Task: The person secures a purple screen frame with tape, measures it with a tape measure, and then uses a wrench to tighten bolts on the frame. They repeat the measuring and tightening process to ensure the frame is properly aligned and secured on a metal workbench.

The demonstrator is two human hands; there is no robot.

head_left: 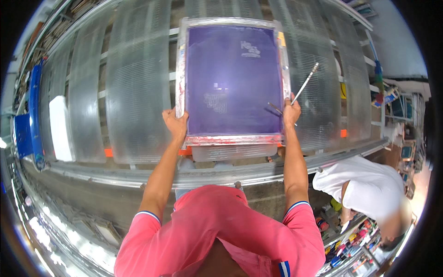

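A screen printing frame (230, 140) with purple mesh (230, 69) lies in front of me over the glass-like panels. Pale printed shapes show on the mesh at its upper right and lower left. My left hand (175, 123) is closed on the frame's left side near the lower corner. On the opposite side, my right hand (291, 113) grips the frame's right edge. A long thin metal rod (306, 81) also sticks up and to the right out of my right hand. Some of its lower end is hidden by the fingers.
Several translucent panels (138, 83) line the long table behind a metal rail (258, 176). A white slab (61, 128) and a blue plastic piece (34, 111) are at the left. A person in a white shirt (369, 184) bends over a cluttered area at lower right.
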